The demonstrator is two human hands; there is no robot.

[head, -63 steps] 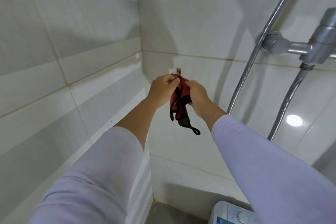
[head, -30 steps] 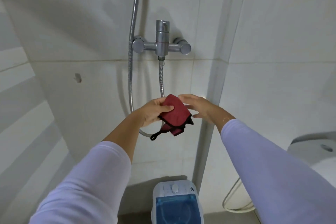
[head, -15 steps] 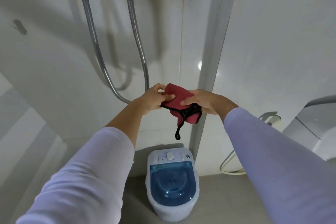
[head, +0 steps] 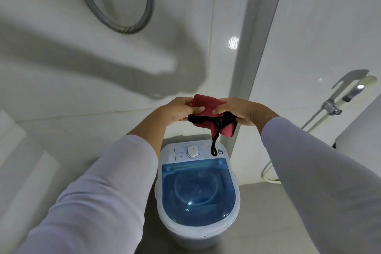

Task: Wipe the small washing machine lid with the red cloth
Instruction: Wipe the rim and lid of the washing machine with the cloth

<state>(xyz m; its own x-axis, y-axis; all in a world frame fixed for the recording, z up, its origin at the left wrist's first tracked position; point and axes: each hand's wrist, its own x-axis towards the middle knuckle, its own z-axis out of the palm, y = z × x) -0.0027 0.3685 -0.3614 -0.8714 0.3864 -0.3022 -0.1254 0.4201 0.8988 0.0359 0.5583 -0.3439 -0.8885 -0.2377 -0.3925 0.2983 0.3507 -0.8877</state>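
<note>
A red cloth (head: 205, 103) with black trim and a dangling black loop is bunched between both hands, held out in front of me at chest height. My left hand (head: 177, 111) grips its left side and my right hand (head: 237, 110) grips its right side. Below them on the floor stands the small white washing machine (head: 198, 231), seen from above. Its translucent blue lid (head: 198, 194) is closed, with a white dial panel (head: 192, 151) behind it. The cloth hangs well above the lid and does not touch it.
White tiled walls surround the machine closely at the back and left. A metal shower hose (head: 121, 24) loops on the wall above. At right, a bidet sprayer (head: 332, 107) with its white hose (head: 268, 173) and part of a toilet stand on the grey floor (head: 257, 212).
My view has swung from the left wall corner to the right and down, bringing the washing machine into full view below. Both hands kept hold of the cloth and refolded it.
</note>
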